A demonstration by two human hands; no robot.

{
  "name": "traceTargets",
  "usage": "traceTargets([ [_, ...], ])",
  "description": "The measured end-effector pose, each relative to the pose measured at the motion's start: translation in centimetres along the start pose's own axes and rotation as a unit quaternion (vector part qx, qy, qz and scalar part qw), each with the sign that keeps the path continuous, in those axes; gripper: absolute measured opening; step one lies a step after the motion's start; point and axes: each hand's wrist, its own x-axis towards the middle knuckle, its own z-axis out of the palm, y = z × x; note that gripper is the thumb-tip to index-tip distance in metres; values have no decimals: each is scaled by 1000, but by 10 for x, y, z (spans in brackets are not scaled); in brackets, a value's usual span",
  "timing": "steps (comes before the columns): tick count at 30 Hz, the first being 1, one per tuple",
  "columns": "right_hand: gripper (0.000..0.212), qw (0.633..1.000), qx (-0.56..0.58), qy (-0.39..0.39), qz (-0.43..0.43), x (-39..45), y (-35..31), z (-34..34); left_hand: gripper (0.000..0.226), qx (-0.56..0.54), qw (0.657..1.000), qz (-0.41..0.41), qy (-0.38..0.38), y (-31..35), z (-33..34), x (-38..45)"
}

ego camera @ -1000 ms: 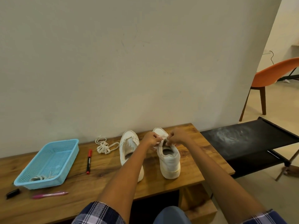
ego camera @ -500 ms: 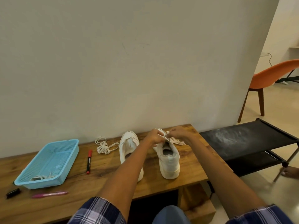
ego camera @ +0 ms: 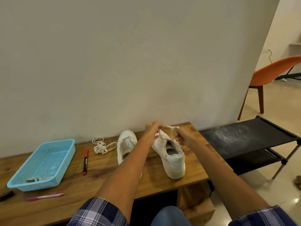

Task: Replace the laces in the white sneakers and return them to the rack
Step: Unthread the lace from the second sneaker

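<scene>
- Both hands are working over the right-hand sneaker [ego camera: 169, 154], which is standing on the tabletop [ego camera: 192, 170] with its heel toward the person, presumably so the eyelets are facing the fingers.
- Left hand [ego camera: 152, 128] is hovering above the shoe's toe end, fingers curled and pinching one run of the lace [ego camera: 168, 127], drawing it upward.
- Right hand [ego camera: 183, 136] is sitting just beside the shoe's tongue, its grip pinching the other end of the same lace; the strand is arching between the two hands, taut enough to look like a pull-through.
- Lace is running from the eyelets up into both grips, so the task's thing is lying directly under and between the hands.
- Second sneaker [ego camera: 126, 144] is lying near the first, partly hidden behind the left forearm; whether it is laced I cannot tell.
- A loose bundle of lace [ego camera: 101, 145] is waiting near the wall, left of the second sneaker, likely for a shoe not yet laced.
- Blue basket [ego camera: 65, 154] at far left is holding what looks like discarded laces.
- Black rack [ego camera: 244, 137] is standing just right of the tabletop, bearing no shoes, so the return step is not yet begun.
</scene>
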Motion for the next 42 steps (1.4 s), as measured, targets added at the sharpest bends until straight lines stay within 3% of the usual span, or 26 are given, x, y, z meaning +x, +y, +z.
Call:
traceTargets([
  [5,20,985,159,11,-68,1,-27,-10,23,-193,976,99,24,44,-3,-2],
  [10,17,925,332,143,-111,0,-86,-30,25,-236,956,157,74,69,2,-9],
  [12,16,899,358,213,-135,-2,-96,-40,25,-147,960,188,144,66,1,-7],
  [14,16,870,389,260,-154,-5,-99,-47,23,26,951,209,227,56,-5,-4],
  [16,10,842,432,275,-166,-6,-100,-52,22,268,903,200,270,37,-16,0],
  [18,11,837,433,283,-178,-5,-96,-55,22,501,821,161,224,16,-25,2],
  [19,11,852,391,294,-186,-1,-91,-55,22,585,785,121,165,7,-26,2],
  [21,12,912,201,294,-204,8,-73,-51,28,685,729,21,6,-6,-24,-1],
  [22,12,941,83,256,-204,13,-62,-48,30,698,713,-27,-58,-9,-20,-2],
  [24,16,976,-137,101,-138,17,-41,-41,27,654,741,-106,-107,-13,-13,-2],
  [26,5,948,-308,-74,-34,9,-27,-32,32,626,768,-106,-84,-15,-7,-3],
  [27,19,924,-365,-116,-13,6,-24,-28,35,626,774,-75,-59,-16,-7,-2],
  [30,25,913,-389,-88,-89,0,-22,-17,32,614,788,38,32,-19,-10,5],
  [32,27,925,-350,-59,-137,-4,-26,-12,29,567,819,59,67,-20,-11,7],
  [35,31,934,-316,-98,-130,-11,-32,-5,43,481,872,51,74,-31,-9,10],
  [38,20,889,-425,-121,-117,-14,-26,0,42,460,875,113,100,-44,-5,9],
  [40,16,860,-484,-67,-147,-14,-23,2,30,421,879,197,109,-46,-2,6],
  [42,20,839,-517,-9,-173,-13,-20,5,17,412,878,232,72,-42,3,1],
])
